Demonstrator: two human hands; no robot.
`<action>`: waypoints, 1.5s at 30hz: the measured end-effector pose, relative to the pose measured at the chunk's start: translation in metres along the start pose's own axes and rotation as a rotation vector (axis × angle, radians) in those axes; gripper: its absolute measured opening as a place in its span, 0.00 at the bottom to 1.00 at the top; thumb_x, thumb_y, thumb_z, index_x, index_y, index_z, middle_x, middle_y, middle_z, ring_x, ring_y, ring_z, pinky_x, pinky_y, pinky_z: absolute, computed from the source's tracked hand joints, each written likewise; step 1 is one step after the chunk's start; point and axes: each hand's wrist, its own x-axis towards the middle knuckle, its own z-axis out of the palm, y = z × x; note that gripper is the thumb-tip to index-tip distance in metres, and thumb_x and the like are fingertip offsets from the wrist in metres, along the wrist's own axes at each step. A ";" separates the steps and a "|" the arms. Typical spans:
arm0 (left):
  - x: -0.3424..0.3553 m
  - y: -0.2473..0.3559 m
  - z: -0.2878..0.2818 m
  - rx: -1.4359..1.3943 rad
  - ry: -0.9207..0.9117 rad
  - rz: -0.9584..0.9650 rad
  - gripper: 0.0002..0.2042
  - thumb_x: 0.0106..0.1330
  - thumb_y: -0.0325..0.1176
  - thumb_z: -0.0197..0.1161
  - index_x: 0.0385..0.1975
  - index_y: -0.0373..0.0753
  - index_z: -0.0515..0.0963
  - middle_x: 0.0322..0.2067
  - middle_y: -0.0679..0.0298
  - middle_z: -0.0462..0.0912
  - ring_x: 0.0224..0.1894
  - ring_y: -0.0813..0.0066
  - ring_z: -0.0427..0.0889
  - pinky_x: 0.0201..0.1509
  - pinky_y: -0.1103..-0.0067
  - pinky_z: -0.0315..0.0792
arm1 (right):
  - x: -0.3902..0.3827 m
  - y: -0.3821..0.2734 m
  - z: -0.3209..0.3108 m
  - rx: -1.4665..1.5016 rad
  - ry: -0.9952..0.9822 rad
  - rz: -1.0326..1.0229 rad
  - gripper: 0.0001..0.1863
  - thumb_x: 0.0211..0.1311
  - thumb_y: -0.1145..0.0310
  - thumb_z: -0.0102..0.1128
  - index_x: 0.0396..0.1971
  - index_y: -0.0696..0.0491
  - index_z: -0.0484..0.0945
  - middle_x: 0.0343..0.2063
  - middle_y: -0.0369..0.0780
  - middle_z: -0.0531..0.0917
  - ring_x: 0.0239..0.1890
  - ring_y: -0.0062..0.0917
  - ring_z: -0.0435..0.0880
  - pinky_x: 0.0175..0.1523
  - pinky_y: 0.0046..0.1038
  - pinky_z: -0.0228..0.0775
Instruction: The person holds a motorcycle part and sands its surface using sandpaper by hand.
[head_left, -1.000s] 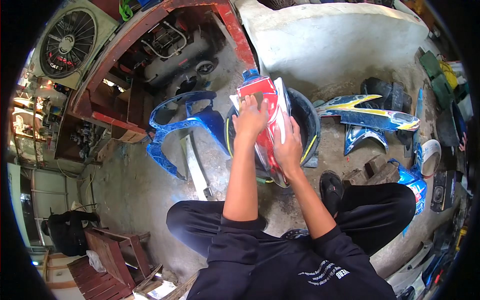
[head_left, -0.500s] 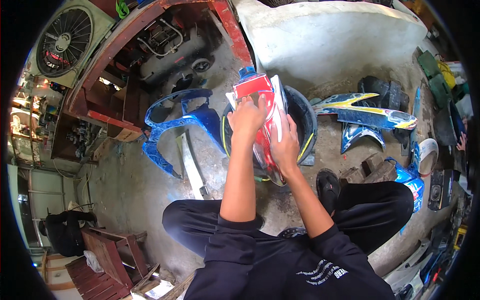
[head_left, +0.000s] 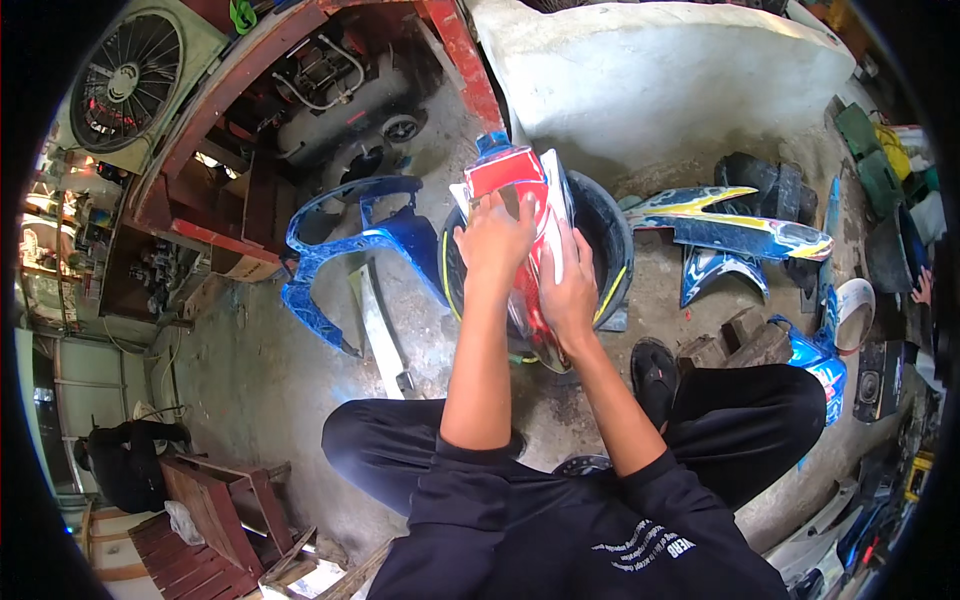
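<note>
A red and white motorcycle body panel (head_left: 507, 172) with blue at its far end lies lengthwise across a round black tub (head_left: 612, 225) in front of me. My left hand (head_left: 496, 238) presses on its upper face with bent fingers. Between thumb and fingers shows a small grey-brown piece, like sandpaper (head_left: 514, 193); most of it is covered. Lower down, my right hand (head_left: 570, 285) is wrapped over the panel's right edge and grips it. The panel's narrow red tail points toward me between my forearms. What the tub holds is hidden beneath the panel.
Left of the tub are a blue panel frame (head_left: 400, 243) and a white strip (head_left: 382, 335). To its right are blue and yellow panels (head_left: 745, 225) and wooden blocks (head_left: 745, 340). An air compressor (head_left: 350, 115) and a white wall (head_left: 660, 85) stand beyond. A person (head_left: 125, 465) is at the far left.
My left hand has shifted very slightly on the panel. My right hand keeps its grip, and the panel stays in place.
</note>
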 end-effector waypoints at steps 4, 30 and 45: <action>-0.005 -0.012 0.029 0.109 0.339 0.094 0.40 0.71 0.62 0.43 0.71 0.32 0.59 0.73 0.51 0.60 0.75 0.55 0.58 0.74 0.47 0.48 | 0.001 -0.002 0.004 0.003 0.010 -0.030 0.27 0.71 0.56 0.52 0.67 0.48 0.69 0.62 0.55 0.70 0.61 0.54 0.73 0.63 0.46 0.67; -0.011 -0.007 0.011 0.057 0.137 0.024 0.39 0.72 0.62 0.40 0.71 0.33 0.61 0.72 0.51 0.62 0.73 0.54 0.62 0.75 0.49 0.48 | -0.002 0.001 0.000 -0.007 0.003 -0.006 0.28 0.70 0.57 0.54 0.68 0.47 0.68 0.61 0.55 0.71 0.61 0.54 0.73 0.63 0.47 0.67; -0.025 -0.008 0.021 0.062 0.111 0.041 0.39 0.74 0.60 0.39 0.72 0.31 0.56 0.74 0.49 0.55 0.76 0.52 0.56 0.75 0.48 0.48 | 0.000 0.005 0.000 -0.030 -0.004 0.010 0.28 0.70 0.57 0.53 0.68 0.48 0.68 0.62 0.54 0.70 0.60 0.53 0.74 0.63 0.46 0.67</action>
